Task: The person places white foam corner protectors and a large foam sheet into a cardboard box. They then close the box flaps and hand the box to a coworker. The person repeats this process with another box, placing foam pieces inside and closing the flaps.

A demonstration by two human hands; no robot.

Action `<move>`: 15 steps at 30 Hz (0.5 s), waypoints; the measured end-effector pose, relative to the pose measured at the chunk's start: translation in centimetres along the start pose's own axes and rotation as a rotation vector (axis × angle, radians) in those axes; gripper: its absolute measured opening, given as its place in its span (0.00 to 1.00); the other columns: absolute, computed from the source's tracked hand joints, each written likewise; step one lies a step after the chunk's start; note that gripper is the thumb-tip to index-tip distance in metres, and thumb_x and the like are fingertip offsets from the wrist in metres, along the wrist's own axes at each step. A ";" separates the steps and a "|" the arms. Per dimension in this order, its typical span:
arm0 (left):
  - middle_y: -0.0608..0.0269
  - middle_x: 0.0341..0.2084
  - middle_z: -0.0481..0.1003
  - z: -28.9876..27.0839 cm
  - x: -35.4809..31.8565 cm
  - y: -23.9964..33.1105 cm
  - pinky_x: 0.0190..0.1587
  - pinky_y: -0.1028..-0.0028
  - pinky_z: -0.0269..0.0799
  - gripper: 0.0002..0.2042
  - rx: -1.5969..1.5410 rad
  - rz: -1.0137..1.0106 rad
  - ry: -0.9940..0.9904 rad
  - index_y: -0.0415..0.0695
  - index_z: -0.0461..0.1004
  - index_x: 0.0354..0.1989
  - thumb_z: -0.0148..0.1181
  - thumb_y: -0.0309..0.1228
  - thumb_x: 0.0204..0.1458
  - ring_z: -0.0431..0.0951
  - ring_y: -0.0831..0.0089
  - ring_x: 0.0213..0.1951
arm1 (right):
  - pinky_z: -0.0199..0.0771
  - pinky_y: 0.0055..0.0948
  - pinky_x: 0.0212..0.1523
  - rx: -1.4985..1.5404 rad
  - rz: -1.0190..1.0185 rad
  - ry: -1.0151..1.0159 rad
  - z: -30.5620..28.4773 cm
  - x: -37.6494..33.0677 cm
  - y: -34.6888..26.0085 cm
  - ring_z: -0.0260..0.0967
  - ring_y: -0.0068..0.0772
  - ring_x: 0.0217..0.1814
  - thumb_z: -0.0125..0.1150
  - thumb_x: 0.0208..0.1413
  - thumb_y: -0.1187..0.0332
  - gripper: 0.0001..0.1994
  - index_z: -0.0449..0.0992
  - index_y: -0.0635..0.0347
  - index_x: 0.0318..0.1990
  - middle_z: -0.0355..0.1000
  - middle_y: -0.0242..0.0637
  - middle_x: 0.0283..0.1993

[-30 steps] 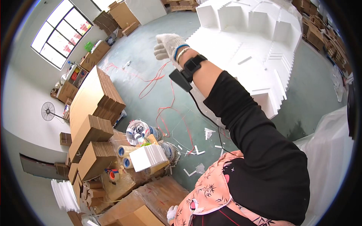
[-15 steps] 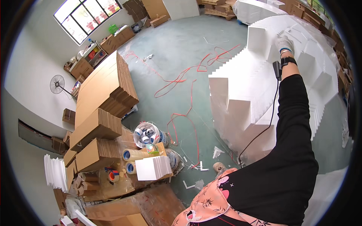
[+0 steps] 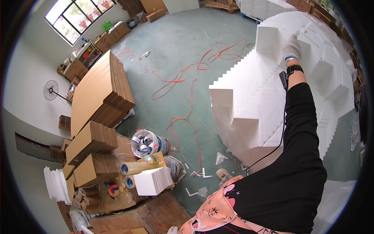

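Note:
My right hand (image 3: 292,48), in a white knit glove with a black strap and a small device at the wrist, reaches far out over a big pile of white foam boards (image 3: 249,84). It touches or hovers just over the boards' stepped upper edges. The back of the glove faces me and the fingers blend into the white foam, so their grip cannot be made out. A black cable (image 3: 278,144) runs from the wrist device along my sleeve. At the lower edge only a sliver of my left hand (image 3: 172,230), also gloved, shows beside my pink apron; its fingers are hidden.
At left stand stacks of flat cardboard (image 3: 97,93), a bucket of tape rolls (image 3: 144,142), large clear tape rolls (image 3: 132,167) and a small stack of white foam pieces (image 3: 152,182). Red strapping (image 3: 191,103) trails over the floor. A fan (image 3: 51,90) stands near the wall.
The view has shifted slightly. My right hand stays over the foam pile, its glove turned and more stretched out. A bit of my left hand has come in at the lower edge.

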State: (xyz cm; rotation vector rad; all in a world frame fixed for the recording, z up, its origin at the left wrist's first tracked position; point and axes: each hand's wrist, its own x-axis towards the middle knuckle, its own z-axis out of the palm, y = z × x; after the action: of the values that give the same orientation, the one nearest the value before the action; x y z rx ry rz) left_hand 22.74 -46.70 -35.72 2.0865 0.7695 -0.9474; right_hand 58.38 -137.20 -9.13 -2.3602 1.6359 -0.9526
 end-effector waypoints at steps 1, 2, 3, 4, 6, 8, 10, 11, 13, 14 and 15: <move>0.47 0.64 0.68 -1.0 0.0 -0.3 0.65 0.65 0.65 0.26 -0.009 -0.002 0.016 0.38 0.68 0.65 0.51 0.42 0.64 0.69 0.56 0.64 | 0.74 0.55 0.57 0.036 0.003 0.019 0.4 0.2 0.2 0.74 0.61 0.57 0.60 0.55 0.52 0.29 0.65 0.56 0.62 0.73 0.59 0.58; 0.47 0.64 0.67 -1.3 -0.1 -0.5 0.65 0.65 0.65 0.25 -0.018 0.003 0.023 0.38 0.67 0.65 0.50 0.42 0.64 0.69 0.56 0.64 | 0.74 0.54 0.57 0.051 -0.029 0.059 0.7 0.3 0.6 0.74 0.60 0.57 0.60 0.55 0.53 0.30 0.66 0.56 0.62 0.73 0.59 0.58; 0.47 0.64 0.67 -2.3 -0.2 -1.0 0.65 0.65 0.65 0.25 -0.021 0.007 0.040 0.38 0.67 0.65 0.50 0.42 0.64 0.68 0.56 0.64 | 0.75 0.53 0.57 0.066 -0.062 0.095 0.7 0.1 0.7 0.74 0.59 0.58 0.60 0.54 0.53 0.30 0.66 0.56 0.63 0.73 0.58 0.59; 0.47 0.65 0.67 -2.6 -0.3 -1.5 0.65 0.65 0.65 0.25 -0.031 0.008 0.050 0.39 0.67 0.65 0.50 0.42 0.65 0.68 0.56 0.65 | 0.74 0.53 0.57 0.094 -0.069 0.117 0.6 0.1 0.8 0.74 0.59 0.58 0.61 0.53 0.53 0.32 0.65 0.57 0.64 0.72 0.58 0.60; 0.47 0.65 0.66 -3.2 -0.2 -2.3 0.65 0.65 0.65 0.24 -0.046 0.028 0.061 0.39 0.67 0.65 0.49 0.41 0.65 0.68 0.56 0.65 | 0.75 0.52 0.57 0.170 -0.073 0.161 -0.2 0.2 1.2 0.75 0.58 0.57 0.62 0.53 0.52 0.35 0.64 0.58 0.66 0.72 0.58 0.60; 0.47 0.66 0.65 -3.5 -0.1 -3.3 0.65 0.65 0.65 0.24 -0.065 0.050 0.061 0.39 0.67 0.65 0.49 0.40 0.66 0.67 0.56 0.65 | 0.77 0.50 0.55 0.269 -0.062 0.190 -1.1 0.2 1.4 0.76 0.56 0.55 0.64 0.52 0.51 0.37 0.64 0.60 0.67 0.72 0.56 0.60; 0.47 0.66 0.65 -3.7 -0.2 -4.4 0.66 0.65 0.65 0.24 -0.098 0.088 0.065 0.40 0.66 0.66 0.48 0.40 0.66 0.67 0.57 0.66 | 0.81 0.45 0.50 0.596 0.024 0.058 -3.4 -1.1 0.8 0.78 0.50 0.53 0.65 0.53 0.51 0.36 0.65 0.61 0.67 0.73 0.53 0.58; 0.47 0.66 0.64 -3.7 -0.6 -5.2 0.66 0.65 0.64 0.23 -0.124 0.106 0.073 0.40 0.66 0.66 0.48 0.40 0.66 0.67 0.57 0.66 | 0.82 0.42 0.48 0.863 0.099 -0.099 -5.8 -4.0 -1.6 0.79 0.46 0.51 0.65 0.55 0.52 0.34 0.67 0.62 0.66 0.74 0.51 0.57; 0.48 0.67 0.64 -4.4 -0.8 -7.1 0.66 0.65 0.64 0.23 -0.197 0.186 0.067 0.41 0.66 0.66 0.47 0.39 0.67 0.66 0.57 0.66 | 0.84 0.34 0.42 1.228 -0.010 -0.350 -8.7 -7.7 -3.5 0.79 0.37 0.47 0.64 0.57 0.55 0.29 0.71 0.63 0.62 0.75 0.45 0.52; 0.48 0.67 0.64 -4.8 -0.7 -8.1 0.66 0.65 0.64 0.23 -0.231 0.230 0.069 0.41 0.66 0.66 0.47 0.39 0.67 0.66 0.57 0.66 | 0.84 0.30 0.39 1.320 -0.205 -0.453 -9.4 -9.2 -3.8 0.79 0.32 0.45 0.64 0.59 0.56 0.25 0.74 0.64 0.59 0.76 0.41 0.48; 0.48 0.67 0.63 -4.9 -0.9 -9.3 0.66 0.65 0.64 0.22 -0.262 0.262 0.078 0.41 0.66 0.66 0.47 0.39 0.67 0.66 0.57 0.66 | 0.85 0.31 0.40 1.363 -0.183 -0.557 -10.5 -11.7 -5.2 0.79 0.32 0.45 0.61 0.61 0.58 0.21 0.76 0.63 0.55 0.76 0.40 0.48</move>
State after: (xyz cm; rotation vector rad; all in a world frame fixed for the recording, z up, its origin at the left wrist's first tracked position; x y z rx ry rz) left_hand 17.22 -37.72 -35.93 1.9426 0.6047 -0.5926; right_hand 54.21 -122.21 -3.53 -1.5137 0.2816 -0.8545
